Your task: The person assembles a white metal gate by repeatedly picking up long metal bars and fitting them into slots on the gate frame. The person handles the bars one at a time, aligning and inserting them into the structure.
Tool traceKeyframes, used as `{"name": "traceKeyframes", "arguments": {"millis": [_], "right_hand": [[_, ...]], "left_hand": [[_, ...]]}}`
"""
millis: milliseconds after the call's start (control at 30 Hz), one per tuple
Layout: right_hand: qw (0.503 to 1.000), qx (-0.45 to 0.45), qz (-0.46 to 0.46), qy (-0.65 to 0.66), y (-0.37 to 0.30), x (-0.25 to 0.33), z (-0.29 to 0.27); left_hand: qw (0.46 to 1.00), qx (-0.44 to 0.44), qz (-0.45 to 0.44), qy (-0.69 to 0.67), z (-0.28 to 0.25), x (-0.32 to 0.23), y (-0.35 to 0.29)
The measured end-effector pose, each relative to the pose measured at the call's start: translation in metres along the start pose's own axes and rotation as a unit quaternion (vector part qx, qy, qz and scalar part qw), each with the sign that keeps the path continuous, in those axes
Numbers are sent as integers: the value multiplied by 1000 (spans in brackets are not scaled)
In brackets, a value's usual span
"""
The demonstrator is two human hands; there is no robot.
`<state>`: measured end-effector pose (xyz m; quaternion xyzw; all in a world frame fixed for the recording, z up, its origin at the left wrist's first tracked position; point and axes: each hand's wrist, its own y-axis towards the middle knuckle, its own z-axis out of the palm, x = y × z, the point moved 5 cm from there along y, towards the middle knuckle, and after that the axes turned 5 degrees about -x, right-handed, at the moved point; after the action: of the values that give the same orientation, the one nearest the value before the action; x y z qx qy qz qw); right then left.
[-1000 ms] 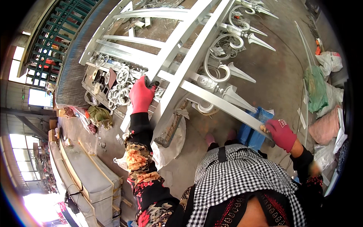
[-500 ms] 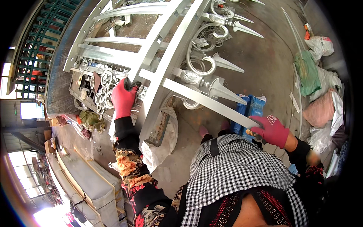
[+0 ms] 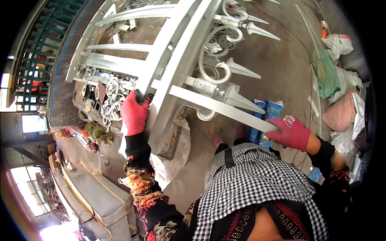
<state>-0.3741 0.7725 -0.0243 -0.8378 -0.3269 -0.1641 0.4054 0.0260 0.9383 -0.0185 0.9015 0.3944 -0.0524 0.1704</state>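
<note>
My right hand [image 3: 290, 133], in a red glove with a dark palm, is closed round the near end of a flat silver metal bar [image 3: 225, 107]. The bar runs leftward across a long silver rail [image 3: 177, 66] of a fence panel. Against the left side of the panel's rails, my left hand [image 3: 135, 112], also gloved, curls its fingers at the lower rail; its fingertips are partly hidden. Silver scrolls [image 3: 215, 72] and pointed spear tips [image 3: 243, 69] line the rail's right side.
Loose scroll ornaments [image 3: 112, 94] lie in a tray beyond my left hand. A white sack [image 3: 175, 160] hangs below the rails. Blue packages [image 3: 261, 116] stand on the floor near my feet. Bags [image 3: 327, 76] line the right wall; wrapped stock [image 3: 90, 193] lies lower left.
My left hand has moved slightly down and right along the rail. My right hand and the bar's end have shifted a little to the right. The rails have shifted slightly left.
</note>
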Motion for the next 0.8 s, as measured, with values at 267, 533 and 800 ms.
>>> {"name": "traceKeyframes", "arguments": {"millis": [267,533,800], "right_hand": [[975,63,15,214,16,-2,11],[992,-31,-108,55,21,27,10],[909,-136,-339,-203,68,41,29]], "left_hand": [[999,45,2,29,-1,-7,-2],[999,5,18,-49,-12,-14,-15],[998,50,27,21,-18,-20,-11]]}}
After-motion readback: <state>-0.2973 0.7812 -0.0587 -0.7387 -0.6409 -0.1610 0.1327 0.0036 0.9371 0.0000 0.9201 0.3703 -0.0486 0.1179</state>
